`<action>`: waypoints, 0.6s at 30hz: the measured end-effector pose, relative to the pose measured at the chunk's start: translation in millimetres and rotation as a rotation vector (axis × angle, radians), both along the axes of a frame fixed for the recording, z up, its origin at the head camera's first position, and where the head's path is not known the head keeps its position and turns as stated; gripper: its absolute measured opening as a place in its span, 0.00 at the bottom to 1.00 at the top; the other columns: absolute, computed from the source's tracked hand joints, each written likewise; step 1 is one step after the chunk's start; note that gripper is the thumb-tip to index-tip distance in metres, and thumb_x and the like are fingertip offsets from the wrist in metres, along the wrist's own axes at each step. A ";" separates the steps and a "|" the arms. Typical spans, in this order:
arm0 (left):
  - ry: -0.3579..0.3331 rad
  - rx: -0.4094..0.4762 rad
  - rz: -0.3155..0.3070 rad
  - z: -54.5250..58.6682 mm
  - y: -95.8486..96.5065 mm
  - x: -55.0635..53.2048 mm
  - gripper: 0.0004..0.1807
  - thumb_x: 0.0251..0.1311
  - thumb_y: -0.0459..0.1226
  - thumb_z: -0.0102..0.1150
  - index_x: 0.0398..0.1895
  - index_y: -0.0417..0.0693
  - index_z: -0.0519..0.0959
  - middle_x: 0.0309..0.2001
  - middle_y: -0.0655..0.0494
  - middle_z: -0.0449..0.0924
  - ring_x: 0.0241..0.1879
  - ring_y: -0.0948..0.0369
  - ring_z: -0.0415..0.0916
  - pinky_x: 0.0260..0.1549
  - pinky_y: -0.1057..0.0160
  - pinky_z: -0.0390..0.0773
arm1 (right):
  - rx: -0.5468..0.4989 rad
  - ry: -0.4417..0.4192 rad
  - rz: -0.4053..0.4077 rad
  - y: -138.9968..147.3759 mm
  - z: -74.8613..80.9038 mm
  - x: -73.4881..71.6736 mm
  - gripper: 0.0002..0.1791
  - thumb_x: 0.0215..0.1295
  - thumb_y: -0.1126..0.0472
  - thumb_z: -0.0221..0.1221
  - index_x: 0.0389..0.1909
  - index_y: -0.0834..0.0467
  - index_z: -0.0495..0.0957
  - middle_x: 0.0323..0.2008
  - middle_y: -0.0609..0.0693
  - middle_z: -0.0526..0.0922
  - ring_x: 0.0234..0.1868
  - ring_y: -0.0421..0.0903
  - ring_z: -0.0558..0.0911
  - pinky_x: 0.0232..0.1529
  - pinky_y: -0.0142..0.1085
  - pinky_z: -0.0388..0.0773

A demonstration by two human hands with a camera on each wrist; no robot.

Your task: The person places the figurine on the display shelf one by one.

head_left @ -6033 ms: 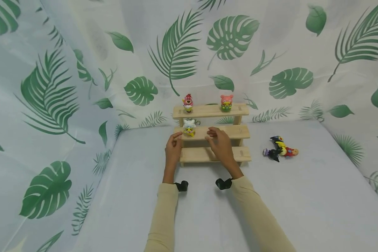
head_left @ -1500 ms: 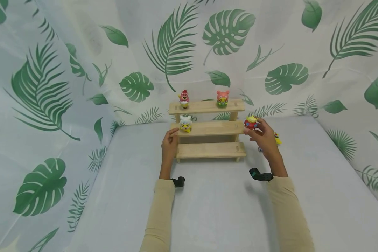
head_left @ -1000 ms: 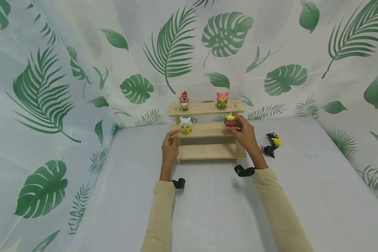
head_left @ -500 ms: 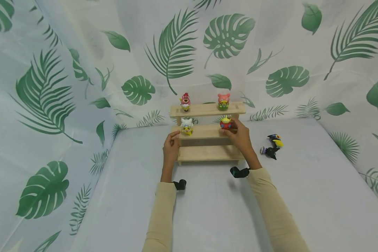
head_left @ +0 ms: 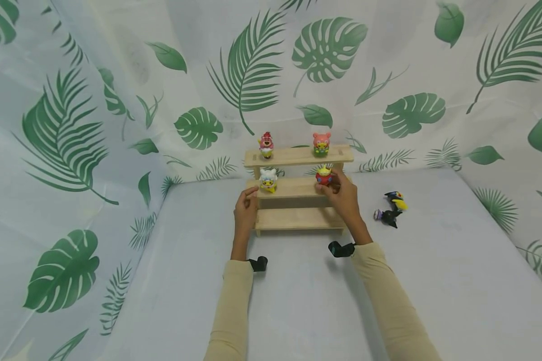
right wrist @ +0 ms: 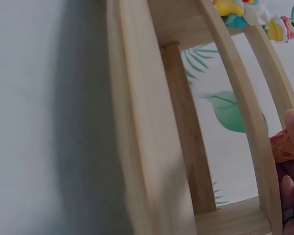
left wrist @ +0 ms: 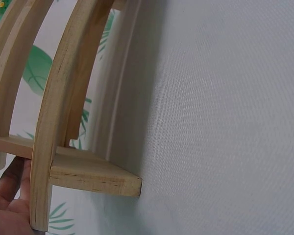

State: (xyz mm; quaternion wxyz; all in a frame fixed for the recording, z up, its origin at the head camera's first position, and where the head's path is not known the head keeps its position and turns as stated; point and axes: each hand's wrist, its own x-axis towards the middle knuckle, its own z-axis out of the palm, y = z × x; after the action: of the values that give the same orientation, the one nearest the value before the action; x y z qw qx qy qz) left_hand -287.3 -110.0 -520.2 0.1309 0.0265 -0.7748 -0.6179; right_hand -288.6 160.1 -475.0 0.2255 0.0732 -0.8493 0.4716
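Observation:
My right hand [head_left: 345, 196] pinches a small red toy figurine [head_left: 323, 178] with a yellow top at the right end of the middle tier of a wooden three-step shelf [head_left: 298, 218]. In the right wrist view, fingers and thumb close on the figurine's orange part [right wrist: 284, 147] beside the plank. At the shelf's left end, my left hand [head_left: 246, 213] rests with loosely bent fingers against the middle tier. The left wrist view has its fingers [left wrist: 10, 181] touching the wooden frame from below. A white-hooded figurine [head_left: 268, 180] stands on the middle tier near that hand.
On the top tier stand a pink figurine with a red top [head_left: 266, 146] and a pink-hooded figurine [head_left: 321, 145]. Right of the shelf, a black figurine [head_left: 389, 217] and a black-and-yellow one [head_left: 396, 199] lie on the white cloth. A leaf-patterned curtain [head_left: 271, 115] hangs behind.
My right hand has brought the red figurine from the right side onto the middle tier, shifting slightly left, and now barely moves. My left hand stays at the shelf's left end.

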 end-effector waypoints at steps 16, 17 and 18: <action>0.000 -0.001 -0.014 3.4 1.3 1.0 0.15 0.73 0.50 0.48 0.56 0.62 0.78 0.35 0.35 0.80 0.24 0.65 0.68 0.24 0.69 0.68 | 0.084 0.065 -0.078 -5.0 -11.4 -7.1 0.25 0.57 0.58 0.70 0.54 0.62 0.75 0.35 0.60 0.83 0.30 0.52 0.75 0.33 0.41 0.67; 0.001 -0.003 -0.011 3.3 1.4 1.2 0.15 0.73 0.50 0.48 0.56 0.61 0.78 0.35 0.35 0.80 0.24 0.65 0.68 0.24 0.69 0.68 | 0.090 0.068 -0.083 -5.1 -11.9 -7.1 0.25 0.57 0.58 0.70 0.53 0.63 0.75 0.34 0.59 0.83 0.29 0.52 0.74 0.32 0.41 0.66; 0.001 -0.005 -0.008 3.0 1.4 1.2 0.15 0.72 0.50 0.48 0.56 0.61 0.78 0.35 0.36 0.80 0.24 0.66 0.68 0.24 0.69 0.68 | 0.092 0.069 -0.085 -5.2 -12.1 -6.8 0.25 0.57 0.58 0.70 0.53 0.63 0.75 0.33 0.60 0.83 0.29 0.52 0.74 0.32 0.41 0.66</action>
State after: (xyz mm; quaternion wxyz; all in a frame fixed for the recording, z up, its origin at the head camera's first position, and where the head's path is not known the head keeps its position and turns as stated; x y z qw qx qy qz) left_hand -286.1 -108.6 -517.2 0.1288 0.0230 -0.7765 -0.6163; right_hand -295.4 154.8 -487.0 0.2709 0.0634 -0.8642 0.4192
